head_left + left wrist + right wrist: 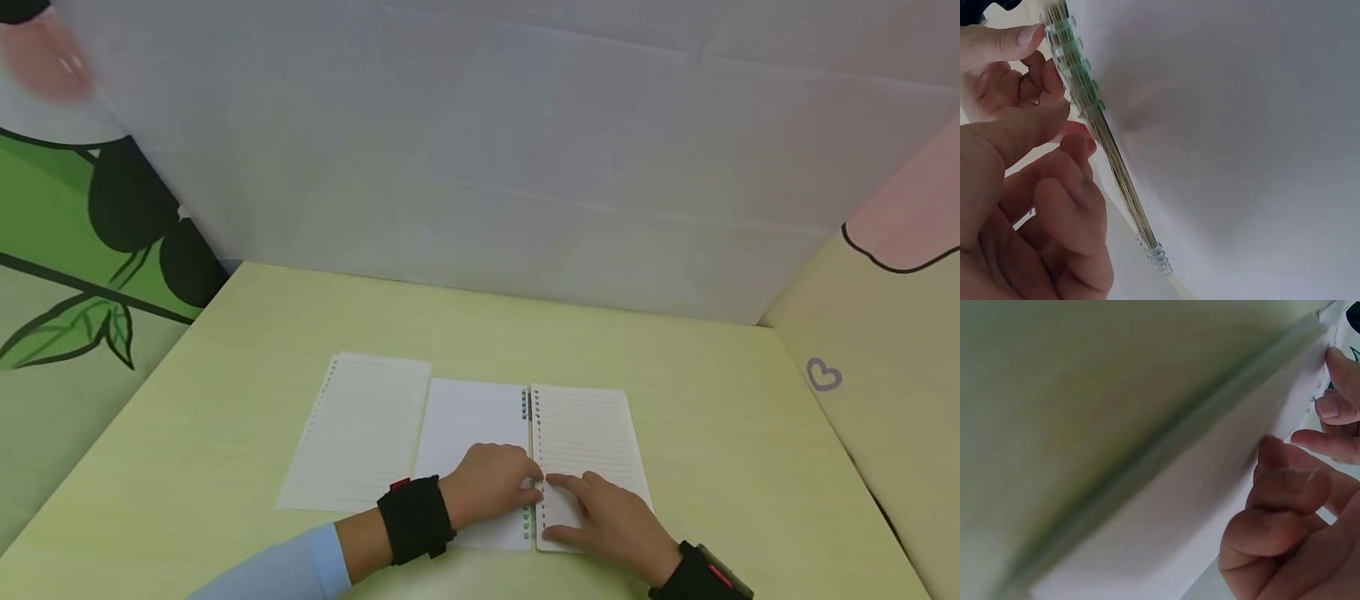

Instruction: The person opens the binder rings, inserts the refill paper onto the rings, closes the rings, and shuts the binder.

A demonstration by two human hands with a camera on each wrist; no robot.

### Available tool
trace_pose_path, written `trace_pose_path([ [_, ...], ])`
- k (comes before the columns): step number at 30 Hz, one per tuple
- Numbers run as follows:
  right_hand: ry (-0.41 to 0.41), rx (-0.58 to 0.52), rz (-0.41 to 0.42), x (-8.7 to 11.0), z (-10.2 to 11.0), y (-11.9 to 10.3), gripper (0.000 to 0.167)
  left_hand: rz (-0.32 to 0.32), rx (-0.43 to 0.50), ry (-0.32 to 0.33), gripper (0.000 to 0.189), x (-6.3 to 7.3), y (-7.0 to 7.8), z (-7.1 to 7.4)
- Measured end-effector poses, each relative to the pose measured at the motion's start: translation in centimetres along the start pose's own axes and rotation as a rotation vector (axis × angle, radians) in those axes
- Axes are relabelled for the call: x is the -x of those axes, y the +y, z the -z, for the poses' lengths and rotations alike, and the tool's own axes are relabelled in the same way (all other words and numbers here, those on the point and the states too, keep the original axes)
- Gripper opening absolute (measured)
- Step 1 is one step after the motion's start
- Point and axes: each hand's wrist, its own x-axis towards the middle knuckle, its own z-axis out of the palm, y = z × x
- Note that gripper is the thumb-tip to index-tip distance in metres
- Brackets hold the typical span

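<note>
A loose-leaf notebook lies open, its blank white left side [468,408] beside a stack of lined, punched pages [588,425]. Clear plastic binder rings [1075,69] run down the middle along the page edges. My left hand [491,483] reaches over the blank side, its thumb and index finger pinching at the rings and page edge. Across from it, my right hand [611,521] rests on the lined pages, thumb and index finger spread near the punched edge. In the right wrist view a fingertip [1270,447] of that hand touches the paper; its other fingers bend loosely.
Left of the notebook lies a separate stack of lined, punched sheets [360,429], near the blank side. Everything lies on a pale yellow table [720,433]. A white sheet wall [480,167] stands behind, with printed panels [885,400] at the sides.
</note>
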Motion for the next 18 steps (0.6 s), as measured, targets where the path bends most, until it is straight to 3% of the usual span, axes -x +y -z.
trace_pose_path([
  [6,0.029,0.014,0.035,0.61,-0.6,0.37,0.067,-0.02,-0.058,-0.006,0.013,0.09,0.08,-0.67],
  [18,0.01,0.054,0.072,0.93,-0.66,0.21,0.058,-0.029,-0.064,-0.049,0.011,0.52,0.68,-0.93],
])
